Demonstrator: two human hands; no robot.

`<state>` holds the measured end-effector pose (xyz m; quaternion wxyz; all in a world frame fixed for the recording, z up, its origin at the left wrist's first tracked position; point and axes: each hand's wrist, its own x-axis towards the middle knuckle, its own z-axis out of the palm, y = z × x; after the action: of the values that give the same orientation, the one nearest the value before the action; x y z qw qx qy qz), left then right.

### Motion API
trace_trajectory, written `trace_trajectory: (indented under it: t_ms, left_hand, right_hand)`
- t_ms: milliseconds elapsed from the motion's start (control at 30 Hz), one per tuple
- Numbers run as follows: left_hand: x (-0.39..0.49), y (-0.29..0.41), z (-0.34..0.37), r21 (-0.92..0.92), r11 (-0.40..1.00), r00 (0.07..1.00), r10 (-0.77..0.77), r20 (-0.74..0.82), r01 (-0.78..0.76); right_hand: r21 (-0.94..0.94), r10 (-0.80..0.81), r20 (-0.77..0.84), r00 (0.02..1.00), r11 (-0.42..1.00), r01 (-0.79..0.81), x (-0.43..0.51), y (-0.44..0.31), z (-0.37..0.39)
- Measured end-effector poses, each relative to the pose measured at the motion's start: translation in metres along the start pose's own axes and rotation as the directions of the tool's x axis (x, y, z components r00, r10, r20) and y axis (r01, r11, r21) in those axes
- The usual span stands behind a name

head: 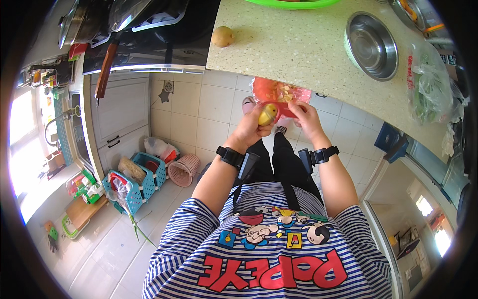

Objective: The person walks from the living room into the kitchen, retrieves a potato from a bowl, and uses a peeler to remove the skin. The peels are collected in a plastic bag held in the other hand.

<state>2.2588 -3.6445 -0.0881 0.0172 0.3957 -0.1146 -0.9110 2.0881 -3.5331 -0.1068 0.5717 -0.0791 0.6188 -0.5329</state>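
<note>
My left hand (249,126) is closed around a peeled yellow potato (266,115), which has a dark spot near one end. In my right hand (307,119) is a red peeler (285,110), its head close against the potato. Whether the blade touches the potato cannot be told. Beyond and below both hands, a red plastic bag (262,89) hangs open by the counter's front edge, with pale peelings (285,93) in it. An unpeeled potato (223,36) rests on the speckled counter (283,41), beside the black cooktop.
A steel bowl (373,48) and a clear plastic bag of green vegetables (429,86) stand on the counter at right. A pan's wooden handle (106,71) juts past the cooktop's edge. Blue baskets (140,187) and a pink wastebasket (183,171) are on the floor at left.
</note>
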Motion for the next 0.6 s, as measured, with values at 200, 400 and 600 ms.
trace_trajectory:
  t_ms: [200, 400, 600]
  left_hand:
    - [-0.012, 0.011, -0.005, -0.002, 1.000, 0.999, 0.005, 0.043, -0.005]
    - [-0.001, 0.008, -0.002, 0.031, 0.999, 0.999, -0.016, 0.028, 0.015]
    - [-0.010, 0.011, 0.005, 0.055, 0.998, 0.999, -0.021, 0.035, 0.019]
  right_hand:
    - [-0.066, 0.117, -0.287, 0.951, 0.988, -0.142, 0.009, 0.003, -0.034]
    - [0.074, 0.031, -0.019, 0.999, 0.997, -0.030, 0.000, 0.006, -0.003]
    - [-0.057, 0.022, -0.168, 0.986, 0.998, -0.032, 0.012, 0.005, -0.027]
